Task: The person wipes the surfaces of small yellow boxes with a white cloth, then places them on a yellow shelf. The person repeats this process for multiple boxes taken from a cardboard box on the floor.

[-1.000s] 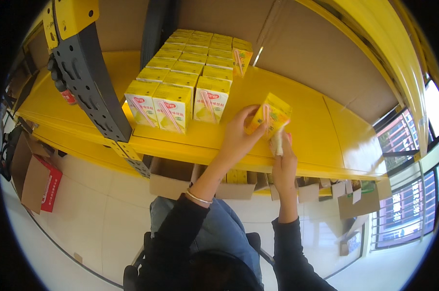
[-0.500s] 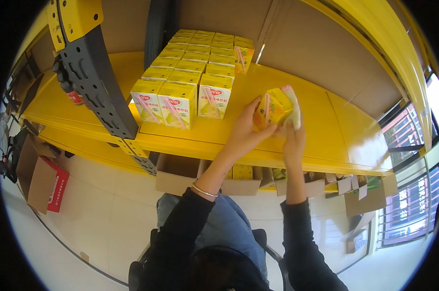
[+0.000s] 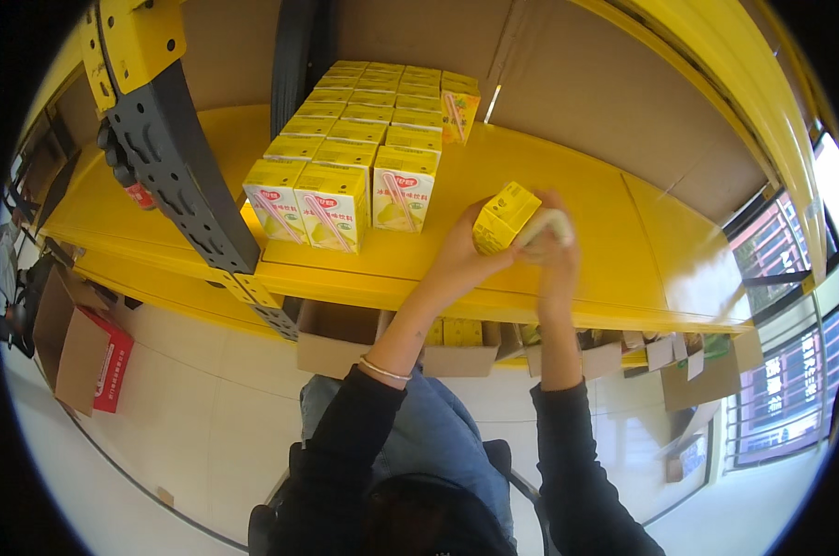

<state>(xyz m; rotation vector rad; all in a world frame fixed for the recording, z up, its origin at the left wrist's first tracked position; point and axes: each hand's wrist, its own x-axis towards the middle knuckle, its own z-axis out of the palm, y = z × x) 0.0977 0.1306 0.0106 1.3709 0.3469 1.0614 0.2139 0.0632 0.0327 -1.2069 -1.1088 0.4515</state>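
dark perforated post (image 3: 174,167), brown carton (image 3: 69,361), barred window (image 3: 779,394)

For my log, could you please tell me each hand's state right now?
Left hand: closed around a yellow drink carton.
Right hand: blurred, holding what looks like a whitish cloth.
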